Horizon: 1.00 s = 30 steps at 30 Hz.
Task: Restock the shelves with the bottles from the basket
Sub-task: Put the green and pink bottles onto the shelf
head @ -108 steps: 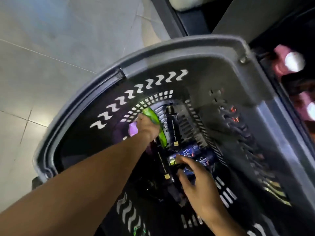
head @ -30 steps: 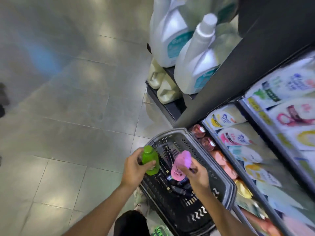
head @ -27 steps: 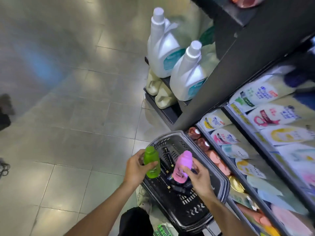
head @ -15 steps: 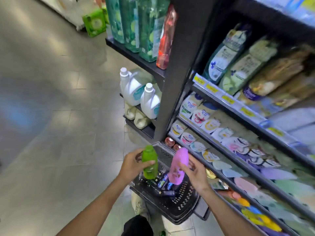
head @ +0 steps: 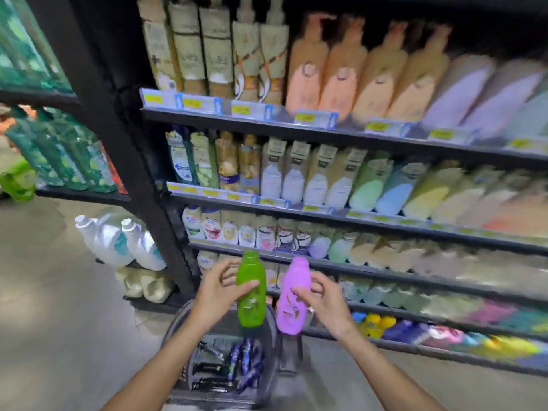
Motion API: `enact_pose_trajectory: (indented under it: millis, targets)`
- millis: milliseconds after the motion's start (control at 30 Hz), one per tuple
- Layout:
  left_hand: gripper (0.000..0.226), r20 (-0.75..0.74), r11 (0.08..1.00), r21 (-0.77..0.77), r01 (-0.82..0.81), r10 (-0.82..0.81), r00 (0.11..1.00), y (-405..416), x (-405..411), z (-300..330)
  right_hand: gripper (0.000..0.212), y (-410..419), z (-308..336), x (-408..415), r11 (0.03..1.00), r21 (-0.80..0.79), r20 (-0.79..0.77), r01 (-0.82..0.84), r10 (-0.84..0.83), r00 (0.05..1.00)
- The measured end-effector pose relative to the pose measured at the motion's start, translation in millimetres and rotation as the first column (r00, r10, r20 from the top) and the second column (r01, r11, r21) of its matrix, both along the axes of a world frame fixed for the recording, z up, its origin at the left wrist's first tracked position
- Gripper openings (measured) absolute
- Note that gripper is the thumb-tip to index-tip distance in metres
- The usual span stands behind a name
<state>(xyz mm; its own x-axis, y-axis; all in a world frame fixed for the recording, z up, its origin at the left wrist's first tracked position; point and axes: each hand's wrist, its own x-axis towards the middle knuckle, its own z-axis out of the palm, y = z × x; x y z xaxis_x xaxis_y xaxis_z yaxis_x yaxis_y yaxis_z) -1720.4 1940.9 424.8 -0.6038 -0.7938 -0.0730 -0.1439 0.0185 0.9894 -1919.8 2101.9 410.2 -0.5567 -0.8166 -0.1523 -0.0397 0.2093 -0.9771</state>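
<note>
Left hand [head: 218,287] closed round green bottle [head: 251,289] | right hand [head: 321,298] closed round pink bottle [head: 293,296] | dark bottles [head: 237,361] seen lying in basket [head: 178,318] below | shelves [head: 341,133] stocked

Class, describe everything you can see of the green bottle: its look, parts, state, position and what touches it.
The green bottle is bright green, apparently plastic, with a matching cap on and a faint label on its front that is too blurred to read. It is upright, tilted slightly, in the grip of the left hand, whose thumb lies across its front. It hangs above the basket, beside the pink bottle and apart from it, in front of the lower shelves.
</note>
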Motion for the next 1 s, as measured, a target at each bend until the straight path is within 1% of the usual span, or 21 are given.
enact_pose_trajectory:
  millis: [100, 233, 367, 467, 633, 733, 867, 1000]
  targets:
    - [0.049, -0.038, 0.993, -0.057, 0.102, -0.104, 0.994, 49.5, -49.8, 33.1, 0.023, 65.9, 31.0, -32.1, 0.994, -0.046, -0.027, 0.095, -0.096, 0.995]
    - [0.045, -0.099, 0.966, -0.137, 0.219, -0.233, 0.967, 118.1, -111.0, 72.0, 0.025, 154.6, 70.6, -70.2, 0.964, -0.116, -0.043, 0.238, -0.245, 0.969]
    - [0.042, -0.149, 0.916, -0.232, 0.328, -0.367, 0.918, 177.1, -165.9, 107.6, 0.029, 235.9, 100.6, -101.9, 0.910, -0.182, -0.083, 0.372, -0.391, 0.917]
    - [0.041, -0.178, 0.874, -0.284, 0.393, -0.451, 0.874, 213.8, -205.8, 133.3, 0.032, 285.4, 121.7, -119.7, 0.868, -0.229, -0.137, 0.442, -0.478, 0.868]
    - [0.041, -0.218, 0.809, -0.310, 0.500, -0.573, 0.790, 260.5, -275.1, 174.2, 0.037, 345.1, 157.1, -155.4, 0.796, -0.296, -0.187, 0.528, -0.591, 0.785]
    - [0.040, -0.246, 0.775, -0.331, 0.539, -0.622, 0.743, 280.5, -315.0, 194.5, 0.034, 371.4, 177.0, -181.0, 0.752, -0.334, -0.198, 0.569, -0.646, 0.737]
    - [0.043, -0.275, 0.730, -0.382, 0.567, -0.675, 0.684, 305.7, -373.7, 211.4, 0.031, 401.5, 199.6, -218.8, 0.690, -0.389, -0.216, 0.610, -0.712, 0.668]
    - [0.046, -0.276, 0.684, -0.405, 0.607, -0.724, 0.632, 327.5, -439.7, 227.8, 0.027, 424.0, 219.9, -267.4, 0.669, -0.405, -0.260, 0.624, -0.738, 0.623]
